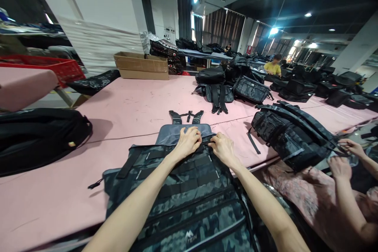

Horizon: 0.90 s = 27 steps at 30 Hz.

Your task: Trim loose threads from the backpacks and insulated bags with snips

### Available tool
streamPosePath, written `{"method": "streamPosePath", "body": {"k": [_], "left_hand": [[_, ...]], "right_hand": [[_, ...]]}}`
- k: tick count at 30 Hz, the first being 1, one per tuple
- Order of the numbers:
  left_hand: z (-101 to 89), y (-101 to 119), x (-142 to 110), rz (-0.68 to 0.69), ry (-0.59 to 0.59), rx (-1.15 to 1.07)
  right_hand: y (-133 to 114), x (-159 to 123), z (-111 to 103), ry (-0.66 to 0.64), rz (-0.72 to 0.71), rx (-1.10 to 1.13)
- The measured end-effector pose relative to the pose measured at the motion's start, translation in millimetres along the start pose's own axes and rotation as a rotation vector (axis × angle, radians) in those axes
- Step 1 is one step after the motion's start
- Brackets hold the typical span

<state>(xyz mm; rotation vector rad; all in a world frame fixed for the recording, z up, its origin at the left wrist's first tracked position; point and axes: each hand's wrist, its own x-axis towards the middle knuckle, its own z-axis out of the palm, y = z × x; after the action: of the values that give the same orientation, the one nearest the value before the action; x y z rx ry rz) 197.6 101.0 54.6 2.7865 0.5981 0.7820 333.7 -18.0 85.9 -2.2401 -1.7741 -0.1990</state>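
Note:
A dark camouflage backpack [189,189] lies flat in front of me, partly over the table's near edge, its logo panel towards me. My left hand [189,141] is closed on the backpack's top edge, fingers bent down over the fabric. Just to its right, my right hand [221,147] pinches the same edge near the corner. What exactly sits under the fingertips is hidden. Beyond the hands the grey back panel [169,134] shows, with the shoulder straps [197,118] stretched out on the table.
On the pink-covered table [132,106], a black bag [41,138] lies left and a pile of backpacks [230,82] stands at the back. A cardboard box [141,67] is at the far edge. At right, a co-worker's hands [342,165] hold another camouflage backpack [289,134].

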Motion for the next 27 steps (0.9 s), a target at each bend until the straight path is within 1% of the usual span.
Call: {"method": "streamPosePath", "body": {"k": [5, 8, 10, 12, 14, 16, 19, 23, 27], "left_hand": [[-2.6, 6, 3, -0.038, -0.013, -0.114], [-13.9, 9, 6, -0.086, -0.027, -0.203], [-22.2, 11, 8, -0.075, -0.083, -0.289], [-26.2, 16, 8, -0.051, -0.181, -0.352], [-23.7, 23, 7, -0.056, -0.254, -0.342], [-16.4, 30, 5, -0.071, -0.276, -0.276], [-5.1, 40, 2, -0.064, -0.269, -0.187], [1.0, 41, 0, -0.071, -0.267, -0.118], [1.7, 36, -2, -0.108, -0.259, -0.111]], "right_hand": [[1, 0, 7, 0.054, -0.012, 0.025], [14, -2, 11, 0.124, 0.091, 0.165], [30, -5, 11, 0.187, 0.194, 0.320], [45, -10, 10, 0.231, 0.264, 0.426], [58, -16, 8, 0.245, 0.292, 0.457], [65, -22, 6, 0.244, 0.299, 0.464], [65, -31, 5, 0.240, 0.275, 0.492], [54, -41, 7, 0.242, 0.168, 0.509], [38, -48, 7, 0.222, 0.033, 0.363]]}}
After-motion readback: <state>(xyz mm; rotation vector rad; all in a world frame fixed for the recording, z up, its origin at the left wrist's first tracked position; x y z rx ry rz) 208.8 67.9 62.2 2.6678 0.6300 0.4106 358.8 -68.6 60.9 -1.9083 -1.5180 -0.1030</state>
